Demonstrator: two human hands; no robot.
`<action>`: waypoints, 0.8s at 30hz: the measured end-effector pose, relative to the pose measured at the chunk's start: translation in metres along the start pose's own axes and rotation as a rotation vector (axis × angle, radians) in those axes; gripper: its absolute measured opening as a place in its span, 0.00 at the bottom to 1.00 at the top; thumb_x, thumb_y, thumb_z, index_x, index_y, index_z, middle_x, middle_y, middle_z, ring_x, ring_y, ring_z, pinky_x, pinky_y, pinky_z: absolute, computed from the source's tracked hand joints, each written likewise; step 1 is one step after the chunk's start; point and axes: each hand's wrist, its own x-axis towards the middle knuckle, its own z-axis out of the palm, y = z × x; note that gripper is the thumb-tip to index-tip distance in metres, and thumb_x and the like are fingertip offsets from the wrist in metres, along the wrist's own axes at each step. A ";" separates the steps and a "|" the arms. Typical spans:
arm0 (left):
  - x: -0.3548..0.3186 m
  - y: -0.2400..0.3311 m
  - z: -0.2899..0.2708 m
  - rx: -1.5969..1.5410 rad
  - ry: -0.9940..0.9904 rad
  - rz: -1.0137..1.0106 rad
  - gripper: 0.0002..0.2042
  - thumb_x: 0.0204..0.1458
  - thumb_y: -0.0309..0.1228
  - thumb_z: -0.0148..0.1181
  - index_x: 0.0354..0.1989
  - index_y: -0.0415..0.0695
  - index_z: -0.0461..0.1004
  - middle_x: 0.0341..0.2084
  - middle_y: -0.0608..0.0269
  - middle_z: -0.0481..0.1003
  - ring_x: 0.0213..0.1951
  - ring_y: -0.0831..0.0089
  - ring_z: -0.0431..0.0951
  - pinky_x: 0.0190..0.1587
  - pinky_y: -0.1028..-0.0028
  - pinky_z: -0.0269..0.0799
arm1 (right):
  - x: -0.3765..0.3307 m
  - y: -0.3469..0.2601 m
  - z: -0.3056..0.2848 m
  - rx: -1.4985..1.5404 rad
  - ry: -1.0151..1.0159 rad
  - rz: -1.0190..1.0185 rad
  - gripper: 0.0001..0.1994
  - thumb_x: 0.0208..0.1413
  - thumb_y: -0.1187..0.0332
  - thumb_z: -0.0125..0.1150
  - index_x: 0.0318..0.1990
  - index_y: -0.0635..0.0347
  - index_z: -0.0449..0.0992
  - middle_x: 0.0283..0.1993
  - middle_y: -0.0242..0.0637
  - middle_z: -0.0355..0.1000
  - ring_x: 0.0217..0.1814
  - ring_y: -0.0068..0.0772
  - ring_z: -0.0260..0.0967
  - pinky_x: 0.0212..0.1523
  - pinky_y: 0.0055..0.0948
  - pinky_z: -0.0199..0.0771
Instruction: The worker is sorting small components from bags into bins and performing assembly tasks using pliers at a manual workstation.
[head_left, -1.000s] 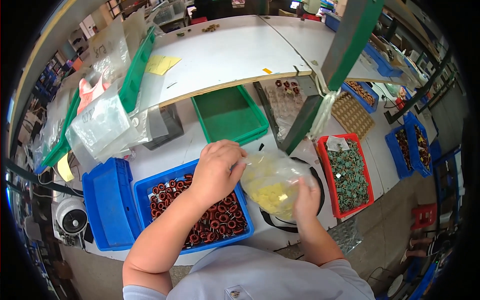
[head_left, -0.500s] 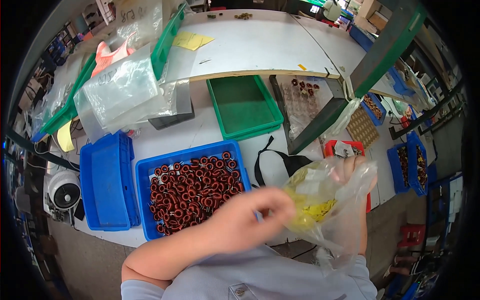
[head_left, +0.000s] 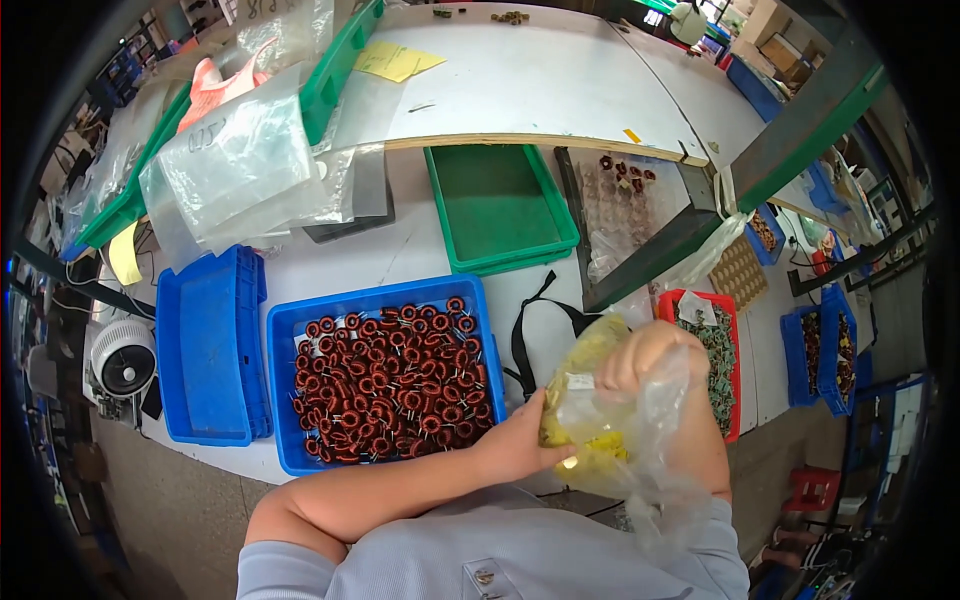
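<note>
A clear plastic bag (head_left: 572, 405) with small yellow pieces (head_left: 606, 446) inside is held in front of me, right of centre. My right hand (head_left: 648, 362) is closed in a fist on the bag, and loose film hangs down over that forearm. My left hand (head_left: 518, 440) is at the bag's left side, thumb in front; its fingers are partly hidden by the bag. Just left of it is a blue tray (head_left: 278, 400) full of copper-red wire-wound ring coils (head_left: 390, 380) with metal leads.
An empty blue tray (head_left: 205, 350) stands at the left beside a small white fan (head_left: 125, 358). Behind lies a green tray (head_left: 500, 205), under a raised white shelf (head_left: 520, 90). A dark green post (head_left: 650, 255) and a red tray (head_left: 735, 400) of greenish parts stand at the right.
My left hand has moved from a blurred position in front of the bag to its left side. The right hand and the bag have come lower and nearer, uncovering the red tray.
</note>
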 end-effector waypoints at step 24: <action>0.102 0.030 -0.049 0.509 0.515 0.297 0.22 0.56 0.39 0.65 0.55 0.40 0.72 0.44 0.49 0.77 0.43 0.57 0.79 0.46 0.65 0.75 | -0.017 0.058 0.011 -1.033 1.310 -0.043 0.23 0.59 0.76 0.50 0.63 0.66 0.67 0.63 0.43 0.68 0.61 0.35 0.66 0.62 0.26 0.63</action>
